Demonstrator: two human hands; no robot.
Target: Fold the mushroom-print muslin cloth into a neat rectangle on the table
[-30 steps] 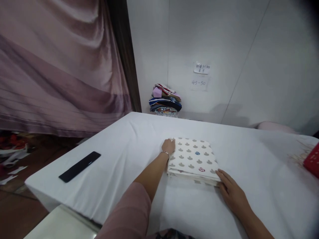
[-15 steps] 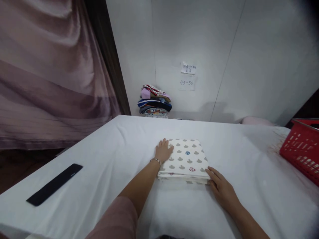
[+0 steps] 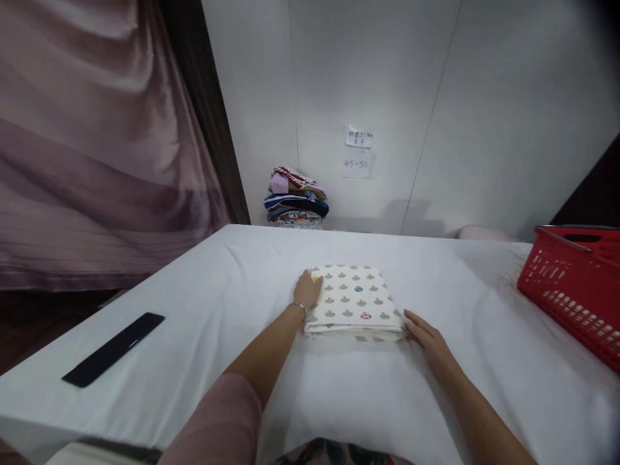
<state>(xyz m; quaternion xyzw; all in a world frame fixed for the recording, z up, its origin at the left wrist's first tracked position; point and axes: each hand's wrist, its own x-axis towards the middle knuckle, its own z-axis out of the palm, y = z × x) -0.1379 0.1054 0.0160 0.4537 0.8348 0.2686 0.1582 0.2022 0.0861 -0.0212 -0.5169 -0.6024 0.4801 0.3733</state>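
A folded white cloth with a grey printed pattern [image 3: 352, 300] lies in the middle of a table covered with a white sheet [image 3: 242, 323]. My left hand [image 3: 307, 289] rests against the cloth's far left corner, fingers curled at its edge. My right hand [image 3: 426, 336] lies flat on the sheet at the cloth's near right corner, fingers stretched out and touching the edge. Neither hand lifts the cloth.
A red plastic basket [image 3: 574, 284] stands at the table's right edge. A long black flat object [image 3: 113, 349] lies on the left of the table. A stack of folded clothes [image 3: 295, 200] sits behind the table by the white wall, under paper notes [image 3: 357, 152]. A mauve curtain [image 3: 97, 142] hangs at left.
The view has swung right, bringing more of the red basket into sight. Both hands stay at the folded cloth's corners, shifted slightly along its edges.
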